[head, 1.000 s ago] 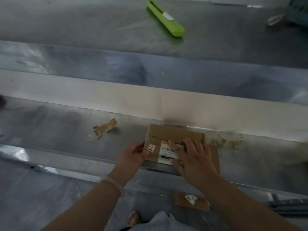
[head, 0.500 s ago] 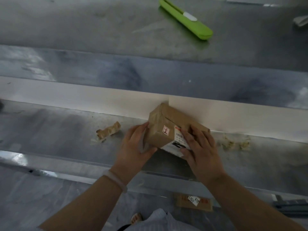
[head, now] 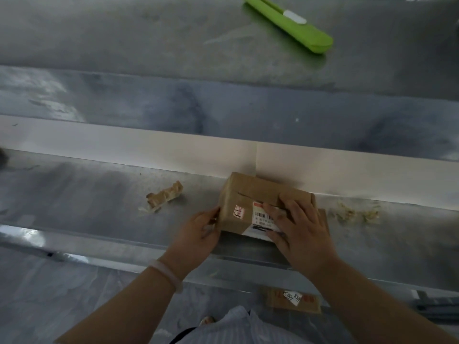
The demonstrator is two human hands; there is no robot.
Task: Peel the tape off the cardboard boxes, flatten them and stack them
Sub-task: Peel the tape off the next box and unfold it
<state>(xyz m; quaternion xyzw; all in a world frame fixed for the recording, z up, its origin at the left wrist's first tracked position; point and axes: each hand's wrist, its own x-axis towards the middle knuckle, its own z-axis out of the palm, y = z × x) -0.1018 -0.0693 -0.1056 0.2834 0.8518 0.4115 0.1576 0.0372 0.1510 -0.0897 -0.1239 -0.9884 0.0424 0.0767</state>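
A small brown cardboard box (head: 250, 194) with a white barcode label and a small red-marked sticker sits on the metal ledge (head: 87, 194), over a flat piece of cardboard (head: 324, 217) that shows at its right. My left hand (head: 198, 234) grips the box's left side, fingers curled at its edge. My right hand (head: 298, 227) lies spread over the label and the box's right half, thumb at the front edge. A slit runs along the box top.
A green utility knife (head: 290, 23) lies on the upper metal surface at the back. A crumpled wad of brown tape (head: 165, 196) lies left of the box, with shreds (head: 357, 213) on the right. Another labelled cardboard piece (head: 293, 299) lies on the floor below.
Half a second ago the box was tilted up on a corner; now it sits lower and flatter on the ledge. Both hands stayed on it.
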